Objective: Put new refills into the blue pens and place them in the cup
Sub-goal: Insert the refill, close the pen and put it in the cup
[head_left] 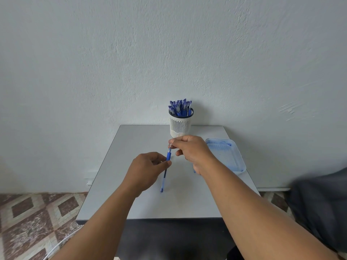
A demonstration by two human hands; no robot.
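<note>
The blue pen (166, 167) is held above the middle of the bench (112, 184), long axis running near edge to far. The left hand (148, 168) grips its barrel; the right hand (189, 149) pinches its far tip, just before the cup (180, 126) at the far edge.

Plain domestic-looking room: small grey table (150, 199) against a textured white wall (131, 53), patterned tile floor (33, 218) beneath.
</note>
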